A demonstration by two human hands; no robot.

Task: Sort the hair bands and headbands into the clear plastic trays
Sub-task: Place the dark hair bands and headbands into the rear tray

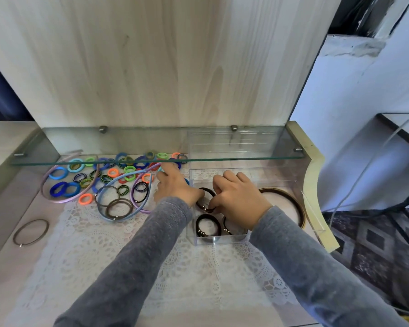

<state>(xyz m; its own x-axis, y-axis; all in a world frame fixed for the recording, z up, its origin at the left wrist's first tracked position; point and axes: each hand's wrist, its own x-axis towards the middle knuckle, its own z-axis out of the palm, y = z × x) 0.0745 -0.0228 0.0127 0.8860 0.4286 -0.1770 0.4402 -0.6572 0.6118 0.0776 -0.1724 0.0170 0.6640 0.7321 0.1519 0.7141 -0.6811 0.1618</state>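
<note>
Currently, stock stands thus. Sorted: two dark hair bands (198, 225) lie in the near end of the narrow clear tray (219, 240), centre right of the frame, and one brown headband (293, 199) sits in the wider tray (318, 224) just beside it. In hand: a third dark band (207, 189), which your right hand (236, 197) pinches with curled fingers over the narrow tray's middle. Your left hand (175, 185) reaches with straightened fingers to the edge of the coloured pile (104, 175) — whether it touches anything cannot be told. Unsorted: that pile at centre left, the pastel headbands (57, 201) lying through it, and one lone brown band (37, 221) at lower left. Judged from this, you are barely started — most of the lot remains.
</note>
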